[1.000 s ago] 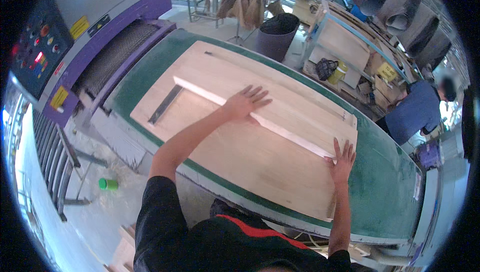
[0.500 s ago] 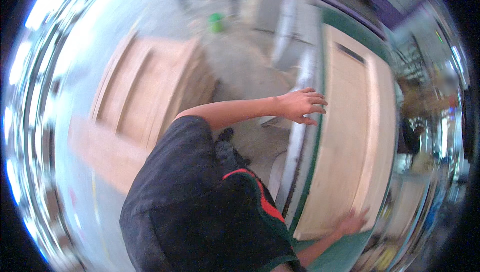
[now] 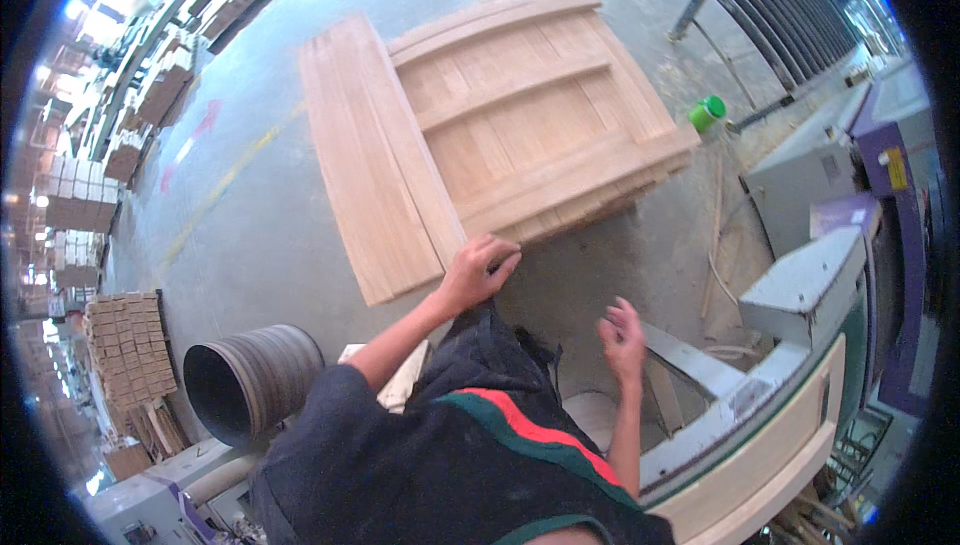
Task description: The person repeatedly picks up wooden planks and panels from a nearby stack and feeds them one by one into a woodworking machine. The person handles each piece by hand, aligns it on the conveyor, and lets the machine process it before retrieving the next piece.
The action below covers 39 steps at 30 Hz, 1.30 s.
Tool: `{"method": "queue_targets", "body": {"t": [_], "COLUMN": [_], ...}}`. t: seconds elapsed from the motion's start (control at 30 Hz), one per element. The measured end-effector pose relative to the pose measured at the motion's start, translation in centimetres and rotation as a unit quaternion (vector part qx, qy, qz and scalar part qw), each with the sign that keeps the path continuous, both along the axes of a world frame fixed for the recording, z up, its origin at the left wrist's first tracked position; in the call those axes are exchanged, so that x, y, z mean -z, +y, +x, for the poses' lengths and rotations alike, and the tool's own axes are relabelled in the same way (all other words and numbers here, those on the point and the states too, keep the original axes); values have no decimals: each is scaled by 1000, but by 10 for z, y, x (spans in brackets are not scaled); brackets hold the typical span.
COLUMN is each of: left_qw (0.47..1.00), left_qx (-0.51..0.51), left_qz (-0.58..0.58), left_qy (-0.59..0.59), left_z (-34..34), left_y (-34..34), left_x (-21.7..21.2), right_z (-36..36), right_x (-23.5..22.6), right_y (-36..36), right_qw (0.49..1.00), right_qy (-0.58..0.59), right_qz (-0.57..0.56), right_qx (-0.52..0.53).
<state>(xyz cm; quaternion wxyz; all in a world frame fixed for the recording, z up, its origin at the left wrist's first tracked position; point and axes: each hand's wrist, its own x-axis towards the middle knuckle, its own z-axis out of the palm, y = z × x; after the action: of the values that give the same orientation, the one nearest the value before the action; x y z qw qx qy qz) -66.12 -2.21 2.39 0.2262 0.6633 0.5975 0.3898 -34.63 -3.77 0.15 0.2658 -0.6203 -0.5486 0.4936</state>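
Evidently both hands are empty, as far as can be seen. The left hand is at the near end of the plank, its grip half curled with a gap between thumb and fingers; whether it touches the wood, I cannot tell. The right hand hangs above the floor beside the bench, its grip loosely open, clear of the wood.

Ahead, a framed panel lies flat atop a stack, recess upward, probably so that its raised rails bear nothing. The plank runs along its left side; whether it rests on the stack is unclear. Another panel lies on the bench at lower right, partly out of view, flat and seemingly well supported. The green jar is on the floor beyond the stack's right corner, apparently clear of the person's feet.
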Motion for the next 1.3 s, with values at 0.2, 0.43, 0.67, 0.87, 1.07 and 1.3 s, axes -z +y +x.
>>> {"method": "queue_targets", "body": {"t": [0.2, 0.43, 0.67, 0.87, 1.07, 1.3], "left_qw": [989, 961, 976, 985, 997, 831], "left_qx": [-144, -273, -213, -171, 41, 443], "left_qz": [-30, -48, -37, -30, -26, -119], "left_qy": [-19, 12, -3, 7, 64, 314], "left_z": [-93, -160, -156, -154, -175, -179], "left_y": [-21, -22, -2, -8, 24, 166], "left_x": [-5, -3, -6, -11, -15, -17], "right_z": [-233, -296, -280, -268, -244, -178], "right_x": [79, 106, 98, 99, 87, 98], "right_y": [66, 45, 66, 79, 83, 46], "right_qw": [931, 913, 915, 926, 923, 960], "right_qy": [145, 241, 245, 121, 143, 39], "right_qz": [-272, -328, -319, -339, -299, -187], "right_qx": [-196, -14, -25, -115, -196, -205]}}
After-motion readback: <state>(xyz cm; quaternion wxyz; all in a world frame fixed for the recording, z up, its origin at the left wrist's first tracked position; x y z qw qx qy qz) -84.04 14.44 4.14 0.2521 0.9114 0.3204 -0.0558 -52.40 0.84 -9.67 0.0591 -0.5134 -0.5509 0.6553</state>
